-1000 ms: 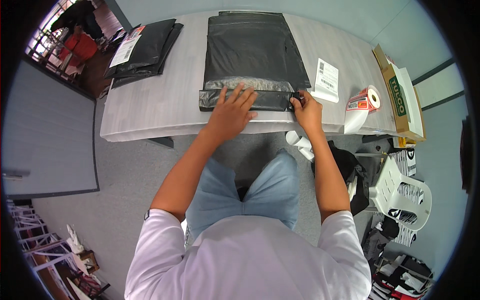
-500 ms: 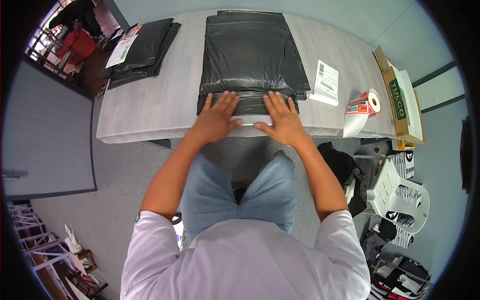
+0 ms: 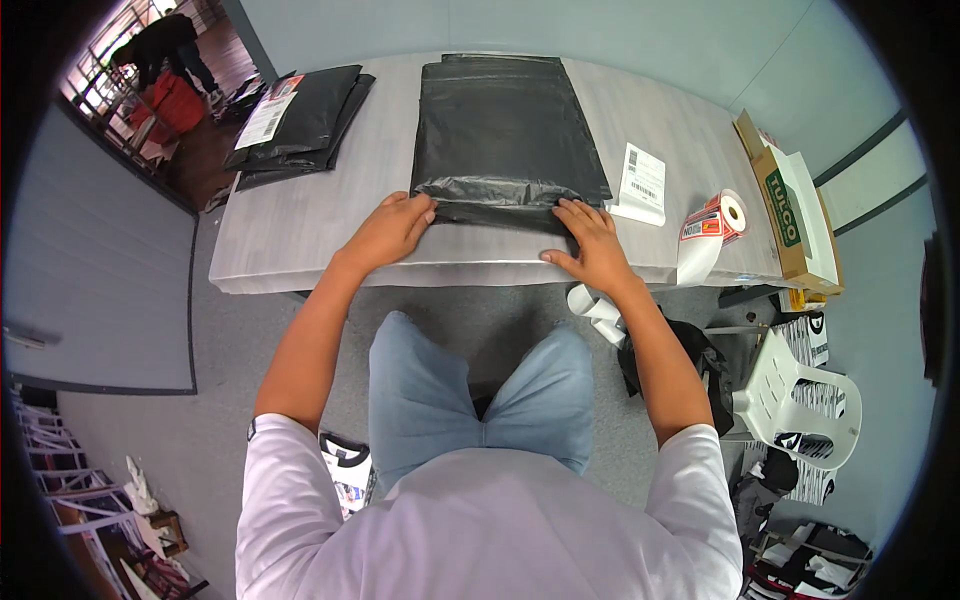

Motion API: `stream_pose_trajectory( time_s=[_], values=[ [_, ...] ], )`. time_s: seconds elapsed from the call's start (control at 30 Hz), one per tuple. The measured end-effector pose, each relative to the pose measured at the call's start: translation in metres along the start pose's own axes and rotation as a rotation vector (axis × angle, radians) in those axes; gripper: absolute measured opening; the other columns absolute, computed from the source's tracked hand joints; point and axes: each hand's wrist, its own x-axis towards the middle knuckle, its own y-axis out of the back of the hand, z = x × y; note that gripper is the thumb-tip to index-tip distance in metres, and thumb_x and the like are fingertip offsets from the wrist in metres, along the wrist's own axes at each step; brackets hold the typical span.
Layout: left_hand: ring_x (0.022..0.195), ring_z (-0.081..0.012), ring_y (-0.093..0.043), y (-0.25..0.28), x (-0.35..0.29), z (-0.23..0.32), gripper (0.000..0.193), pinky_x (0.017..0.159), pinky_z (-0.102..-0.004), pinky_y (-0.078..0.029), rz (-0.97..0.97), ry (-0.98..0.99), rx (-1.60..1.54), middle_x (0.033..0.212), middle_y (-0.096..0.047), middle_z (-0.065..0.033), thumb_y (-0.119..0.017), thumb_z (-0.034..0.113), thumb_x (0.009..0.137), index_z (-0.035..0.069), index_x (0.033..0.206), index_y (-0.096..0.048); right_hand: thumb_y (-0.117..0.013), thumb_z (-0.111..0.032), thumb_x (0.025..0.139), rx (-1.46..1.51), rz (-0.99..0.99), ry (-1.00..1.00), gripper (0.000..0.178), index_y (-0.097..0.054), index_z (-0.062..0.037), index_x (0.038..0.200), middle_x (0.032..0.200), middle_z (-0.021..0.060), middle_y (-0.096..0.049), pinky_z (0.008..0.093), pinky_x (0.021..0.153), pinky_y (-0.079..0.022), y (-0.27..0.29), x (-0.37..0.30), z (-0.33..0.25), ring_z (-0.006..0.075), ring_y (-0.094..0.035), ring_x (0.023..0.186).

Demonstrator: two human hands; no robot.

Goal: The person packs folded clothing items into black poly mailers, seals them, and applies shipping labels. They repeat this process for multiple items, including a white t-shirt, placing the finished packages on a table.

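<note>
Bare tabletop (image 3: 340, 215) between black bag (image 3: 505, 125) and bag stack (image 3: 300, 120)

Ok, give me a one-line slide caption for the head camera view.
Both hands, left hand and right hand, press the near folded edge of a black plastic mailer bag on a grey table.

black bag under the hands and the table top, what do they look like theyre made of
Black bag: thin plastic film, seemingly; slightly glossy, creased and crinkled at the near edge between left hand and right hand.
Table: pale grey, matte, faint streaks; possibly laminate or painted board.
</note>
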Motion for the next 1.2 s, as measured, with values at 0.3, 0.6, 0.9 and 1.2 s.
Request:
stream_pose_trajectory(
  time_s=[0.3,0.6,0.9,1.2],
  values=[
    [0.104,-0.0350,-0.062,-0.011,-0.012,-0.028,0.030,0.093,-0.0435,-0.046,0.280,-0.215,-0.018,0.102,-0.069,-0.0116,-0.073,0.016,0.082,0.004,0.109,-0.064,-0.067,-0.012,0.089,0.481,0.223,-0.202,0.015,-0.071,-0.0018,0.099,0.097,0.0132,-0.072,0.0353,0.085,-0.050,-0.020,0.013,0.037,0.0265,-0.067,0.090],
    [0.066,-0.0098,-0.051,-0.017,-0.045,-0.006,0.024,0.062,-0.0276,-0.043,0.265,0.289,-0.433,0.069,-0.057,-0.0007,-0.057,0.024,0.099,0.002,0.092,-0.063,-0.067,-0.020,0.095,0.860,0.234,-0.437,0.021,-0.068,0.0009,0.094,0.080,-0.0014,-0.064,0.0232,0.071,-0.045,-0.007,-0.033,0.027,0.0064,-0.054,0.077],
    [0.056,-0.0067,-0.047,-0.027,-0.037,-0.010,0.028,0.051,-0.0241,-0.040,0.265,0.595,-0.833,0.065,-0.050,0.0056,-0.048,0.029,0.102,0.011,0.083,-0.059,-0.060,-0.034,0.099,0.733,0.366,-0.570,0.040,-0.059,-0.0020,0.076,0.061,-0.0048,-0.042,0.0256,0.054,-0.033,-0.030,0.001,0.024,0.0045,-0.037,0.061],
    [0.048,-0.0092,-0.047,-0.022,-0.014,-0.013,0.025,0.040,-0.0268,-0.040,0.211,0.783,-0.586,0.061,-0.050,0.0013,-0.049,0.025,0.099,0.006,0.087,-0.058,-0.057,-0.039,0.096,0.408,0.084,-0.736,0.046,-0.057,0.0023,0.076,0.068,0.0205,-0.059,0.0434,0.064,-0.044,-0.019,0.036,0.029,0.0343,-0.058,0.064]
  ],
)
